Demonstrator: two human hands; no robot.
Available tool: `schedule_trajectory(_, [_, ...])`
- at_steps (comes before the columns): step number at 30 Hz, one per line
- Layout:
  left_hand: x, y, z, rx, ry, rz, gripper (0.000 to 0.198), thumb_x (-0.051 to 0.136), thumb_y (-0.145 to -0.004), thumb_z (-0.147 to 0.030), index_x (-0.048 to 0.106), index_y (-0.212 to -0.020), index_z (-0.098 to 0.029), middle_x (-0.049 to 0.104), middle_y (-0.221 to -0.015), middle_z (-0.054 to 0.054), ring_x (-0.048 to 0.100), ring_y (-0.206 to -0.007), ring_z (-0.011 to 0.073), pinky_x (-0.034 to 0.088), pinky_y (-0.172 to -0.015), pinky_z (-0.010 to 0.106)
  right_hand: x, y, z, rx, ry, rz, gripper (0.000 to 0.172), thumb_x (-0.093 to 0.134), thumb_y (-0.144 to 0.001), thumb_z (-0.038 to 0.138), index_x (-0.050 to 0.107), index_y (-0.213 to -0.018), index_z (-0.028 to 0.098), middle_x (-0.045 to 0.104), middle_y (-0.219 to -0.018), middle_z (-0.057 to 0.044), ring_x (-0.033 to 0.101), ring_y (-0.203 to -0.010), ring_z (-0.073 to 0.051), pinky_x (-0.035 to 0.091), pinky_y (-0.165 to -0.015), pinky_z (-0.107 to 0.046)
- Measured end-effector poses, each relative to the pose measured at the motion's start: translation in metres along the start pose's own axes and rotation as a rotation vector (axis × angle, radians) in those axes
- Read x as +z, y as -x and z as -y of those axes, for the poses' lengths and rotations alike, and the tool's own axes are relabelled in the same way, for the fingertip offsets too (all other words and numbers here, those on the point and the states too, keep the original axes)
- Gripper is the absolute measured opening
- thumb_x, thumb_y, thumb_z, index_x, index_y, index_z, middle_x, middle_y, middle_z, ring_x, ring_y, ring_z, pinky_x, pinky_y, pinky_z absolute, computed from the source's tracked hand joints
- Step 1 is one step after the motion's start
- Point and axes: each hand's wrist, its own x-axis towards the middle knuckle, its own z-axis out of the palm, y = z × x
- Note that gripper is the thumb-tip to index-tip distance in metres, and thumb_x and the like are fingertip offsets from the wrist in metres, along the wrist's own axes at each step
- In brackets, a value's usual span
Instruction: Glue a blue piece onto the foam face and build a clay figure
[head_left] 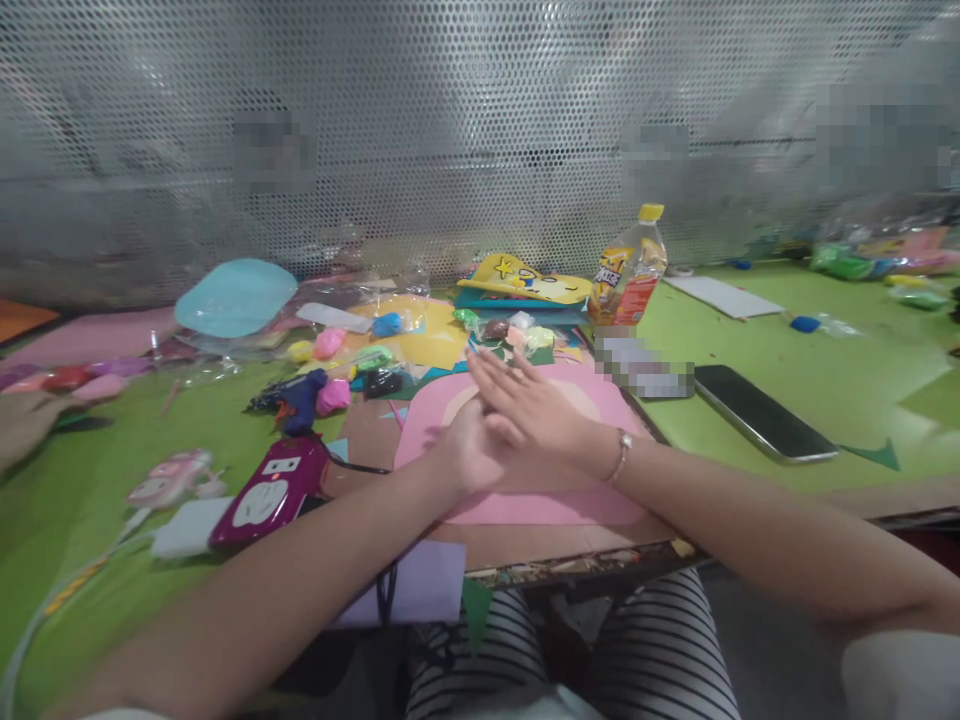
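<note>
My left hand [477, 455] and my right hand [536, 410] meet palm to palm above a pink foam sheet [577, 508]. The right lies across the left with its fingers stretched out flat. Most of the left hand's fingers are hidden behind it, but the hand looks flat too. Whether anything sits between the palms is hidden. A paler rounded shape lies on the pink sheet beneath the hands. Just beyond are small wrapped lumps of coloured clay, among them a green one [373, 357], a pink one [328, 344] and a black one [382, 381].
A purple power strip [274, 490] with a white plug and cable lies left. A phone [765, 412] lies right. Behind stand a yellow-capped bottle [628, 275], a yellow foam cutout [525, 283] and a blue sheet [236, 297], before a perforated metal wall [450, 130]. Another person's hand [30, 425] shows far left.
</note>
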Motion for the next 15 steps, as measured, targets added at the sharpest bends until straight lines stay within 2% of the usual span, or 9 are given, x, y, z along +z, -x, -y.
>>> schedule_trajectory(3, [0.002, 0.001, -0.004, -0.084, 0.105, 0.079, 0.030, 0.037, -0.090, -0.030, 0.061, -0.085, -0.013, 0.064, -0.076, 0.006, 0.062, -0.069, 0.0130, 0.049, -0.072, 0.026, 0.002, 0.002, -0.026, 0.223, -0.074, 0.024, 0.057, 0.012, -0.096, 0.038, 0.018, -0.145, 0.009, 0.024, -0.150, -0.011, 0.013, -0.140, -0.022, 0.012, -0.113, -0.051])
schedule_trajectory(5, [0.004, 0.001, -0.005, -0.101, 0.111, 0.107, 0.034, 0.033, -0.091, -0.033, 0.060, -0.084, -0.013, 0.065, -0.083, 0.009, 0.062, -0.077, 0.0161, 0.048, -0.078, 0.031, 0.003, 0.003, -0.041, 0.302, -0.127, 0.058, 0.056, 0.012, -0.096, 0.037, 0.020, -0.145, 0.010, 0.026, -0.149, -0.012, 0.017, -0.139, -0.023, 0.015, -0.111, -0.053])
schedule_trajectory(7, [0.005, 0.002, -0.006, -0.099, 0.103, 0.121, 0.038, 0.032, -0.091, -0.037, 0.060, -0.086, -0.012, 0.064, -0.085, 0.010, 0.061, -0.076, 0.0166, 0.047, -0.078, 0.031, 0.003, 0.004, -0.045, 0.329, -0.160, 0.072, 0.056, 0.012, -0.096, 0.037, 0.020, -0.145, 0.010, 0.026, -0.149, -0.013, 0.018, -0.139, -0.023, 0.017, -0.111, -0.053])
schedule_trajectory(9, [0.005, 0.004, -0.006, -0.086, 0.127, 0.126, 0.044, 0.031, -0.090, -0.045, 0.060, -0.085, -0.012, 0.064, -0.080, 0.009, 0.060, -0.073, 0.0171, 0.046, -0.075, 0.031, 0.003, 0.004, -0.037, 0.305, -0.153, 0.059, 0.056, 0.012, -0.096, 0.037, 0.020, -0.145, 0.009, 0.025, -0.149, -0.013, 0.017, -0.139, -0.022, 0.017, -0.111, -0.052])
schedule_trajectory(11, [0.004, 0.006, -0.007, -0.089, 0.167, 0.105, 0.049, 0.031, -0.089, -0.051, 0.061, -0.085, -0.012, 0.062, -0.072, 0.007, 0.059, -0.067, 0.0161, 0.046, -0.069, 0.029, 0.002, 0.003, -0.021, 0.221, -0.115, 0.040, 0.056, 0.013, -0.096, 0.036, 0.017, -0.145, 0.008, 0.023, -0.150, -0.013, 0.014, -0.140, -0.021, 0.016, -0.112, -0.050])
schedule_trajectory(13, [0.003, 0.008, -0.009, -0.125, 0.211, 0.062, 0.047, 0.031, -0.089, -0.049, 0.061, -0.088, -0.013, 0.062, -0.069, 0.004, 0.058, -0.062, 0.0135, 0.045, -0.065, 0.026, 0.000, 0.002, -0.004, 0.107, -0.075, 0.032, 0.057, 0.014, -0.096, 0.035, 0.014, -0.145, 0.005, 0.020, -0.151, -0.014, 0.011, -0.141, -0.020, 0.016, -0.113, -0.048])
schedule_trajectory(15, [0.003, 0.010, -0.011, -0.154, 0.246, 0.045, 0.042, 0.032, -0.091, -0.044, 0.061, -0.094, -0.013, 0.065, -0.073, 0.003, 0.058, -0.062, 0.0114, 0.045, -0.065, 0.023, -0.002, 0.002, 0.005, -0.005, -0.047, 0.040, 0.061, 0.018, -0.096, 0.041, 0.011, -0.145, 0.006, 0.016, -0.152, -0.013, 0.008, -0.141, -0.020, 0.013, -0.114, -0.047])
